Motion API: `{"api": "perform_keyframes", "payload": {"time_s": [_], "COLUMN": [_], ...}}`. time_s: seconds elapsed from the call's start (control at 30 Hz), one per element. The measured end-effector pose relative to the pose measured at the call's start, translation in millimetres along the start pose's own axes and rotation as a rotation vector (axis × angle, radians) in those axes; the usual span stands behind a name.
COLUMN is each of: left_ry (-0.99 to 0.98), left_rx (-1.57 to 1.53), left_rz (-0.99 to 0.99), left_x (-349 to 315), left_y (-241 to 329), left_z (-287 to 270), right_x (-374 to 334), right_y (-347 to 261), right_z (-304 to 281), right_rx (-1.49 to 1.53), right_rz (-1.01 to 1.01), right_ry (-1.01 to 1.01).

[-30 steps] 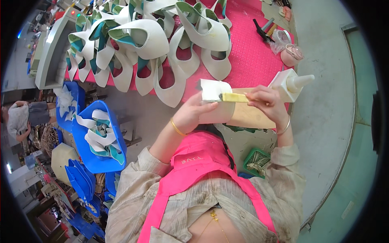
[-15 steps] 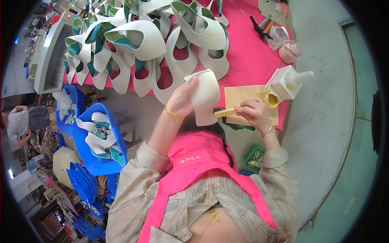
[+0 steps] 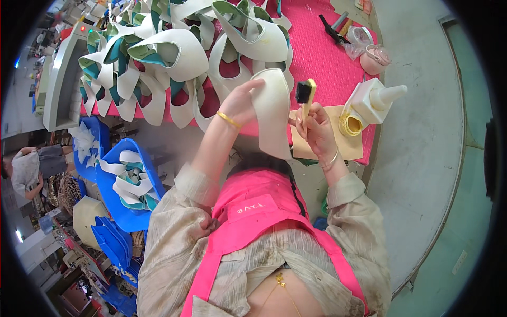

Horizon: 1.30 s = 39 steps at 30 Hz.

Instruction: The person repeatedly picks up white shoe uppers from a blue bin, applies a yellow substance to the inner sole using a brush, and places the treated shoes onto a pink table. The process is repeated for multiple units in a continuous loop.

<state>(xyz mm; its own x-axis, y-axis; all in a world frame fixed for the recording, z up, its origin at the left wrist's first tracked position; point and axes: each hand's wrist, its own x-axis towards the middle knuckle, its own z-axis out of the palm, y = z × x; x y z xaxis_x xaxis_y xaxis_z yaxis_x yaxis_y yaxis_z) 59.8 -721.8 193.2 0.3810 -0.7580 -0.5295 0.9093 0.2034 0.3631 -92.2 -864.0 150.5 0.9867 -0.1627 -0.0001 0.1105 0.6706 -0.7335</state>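
Observation:
My left hand (image 3: 238, 105) is closed on the edge of a white shoe upper (image 3: 273, 116), which hangs down between my hands. In my right hand (image 3: 318, 129) is a glue brush (image 3: 304, 108) with a yellowish handle, its dark bristles pointing up, beside the upper and apart from it. Just right of that hand stands a small yellow-crusted glue pot (image 3: 350, 124), against a white squeeze bottle (image 3: 369, 103) with a nozzle. Beneath the right hand lies a tan board (image 3: 338, 145).
Many white uppers with green linings (image 3: 174, 53) are heaped on the pink tabletop (image 3: 317, 63). A hammer (image 3: 335, 31) and a pink pot (image 3: 375, 61) sit at the far right. Blue bins (image 3: 119, 198) with cut pieces stand at left. A person (image 3: 31, 166) is further off.
My right hand has raised the brush and turned its bristles upward. My left hand has turned the upper so its broad, smooth side shows.

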Motion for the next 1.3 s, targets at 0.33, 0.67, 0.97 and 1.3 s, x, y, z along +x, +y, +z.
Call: {"api": "perform_keyframes", "payload": {"time_s": [0.33, 0.67, 0.97, 1.3], "left_ry": [-0.089, -0.026, -0.01, -0.05], "left_rx": [0.139, 0.23, 0.245, 0.096], "left_rz": [0.058, 0.24, 0.156, 0.093], "left_x": [-60, -81, -84, -70], "left_y": [-93, -63, -57, -47], "left_z": [-35, -24, -22, -30], "right_x": [7, 2, 3, -22], "right_y": [7, -40, -45, -35], "right_z": [27, 13, 25, 11], "right_rx": [0.387, -1.553, -1.468, -1.432], "right_rz": [0.029, -0.109, -0.224, -0.387], "right_ry": [0.206, -0.224, -0.202, -0.084]}}
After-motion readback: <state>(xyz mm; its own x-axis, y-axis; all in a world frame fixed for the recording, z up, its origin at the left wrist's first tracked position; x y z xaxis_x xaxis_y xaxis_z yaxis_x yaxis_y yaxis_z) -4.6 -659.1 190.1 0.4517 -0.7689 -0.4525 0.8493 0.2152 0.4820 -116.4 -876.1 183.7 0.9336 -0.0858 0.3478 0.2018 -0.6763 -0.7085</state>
